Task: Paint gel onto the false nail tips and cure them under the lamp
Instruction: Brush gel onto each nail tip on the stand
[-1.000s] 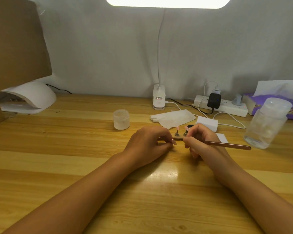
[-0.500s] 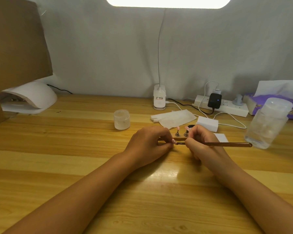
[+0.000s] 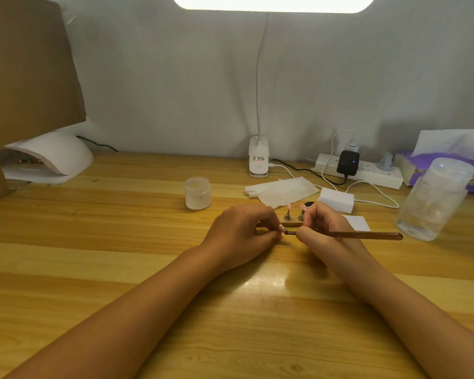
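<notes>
Sitting at the far left of a wooden table, well apart from the work, the white curing lamp suggested that curing was yet to come; nothing could be made out in its mouth. A small frosted jar, apparently the gel, stood just left of the hands. Painting looked to be under way: the left hand was curled, its fingertips pinching a pink false nail tip. Just behind it, two more pink tips stood upright on metal stands, whether already coated could not be told. The right hand pinched a slim brown brush, whose working end met the held tip.
</notes>
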A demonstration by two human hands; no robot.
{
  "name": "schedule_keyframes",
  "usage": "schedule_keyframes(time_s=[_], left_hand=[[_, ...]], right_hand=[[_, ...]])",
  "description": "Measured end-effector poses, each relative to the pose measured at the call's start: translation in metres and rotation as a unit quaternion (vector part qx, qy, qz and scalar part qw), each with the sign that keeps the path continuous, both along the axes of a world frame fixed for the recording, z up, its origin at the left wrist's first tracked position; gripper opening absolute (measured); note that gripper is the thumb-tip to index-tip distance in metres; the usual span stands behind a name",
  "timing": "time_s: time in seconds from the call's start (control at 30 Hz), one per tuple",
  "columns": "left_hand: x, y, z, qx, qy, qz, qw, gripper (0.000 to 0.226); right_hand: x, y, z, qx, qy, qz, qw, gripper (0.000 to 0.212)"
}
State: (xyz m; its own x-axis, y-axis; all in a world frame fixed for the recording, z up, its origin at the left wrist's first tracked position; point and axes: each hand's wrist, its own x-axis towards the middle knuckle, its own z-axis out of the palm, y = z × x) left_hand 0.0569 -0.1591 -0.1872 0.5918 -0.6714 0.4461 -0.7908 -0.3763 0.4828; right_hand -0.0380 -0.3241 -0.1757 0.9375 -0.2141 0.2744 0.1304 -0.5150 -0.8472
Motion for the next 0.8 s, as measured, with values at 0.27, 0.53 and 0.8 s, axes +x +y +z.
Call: schedule_keyframes(time_s=[0.27,0.53,0.8], left_hand=[[0.0009,-0.0004,-0.0001,0.000,0.004,0.003,1.000,0.005],[-0.0012,-0.0009,0.0017,0.005,0.003,0.002,1.000,0.006],[-0.0006,-0.0002,0.0014,0.003,0.007,0.004,1.000,0.005]], right_hand=[[-0.0009,-0.0011,0.0013,0.064,0.008,0.022,0.998,0.007],[0.0003,-0.0003,0.0004,0.008,0.008,0.001,1.000,0.010],[-0.0010,-0.0016,0.0011,0.058,-0.006,0.017,0.998,0.007]])
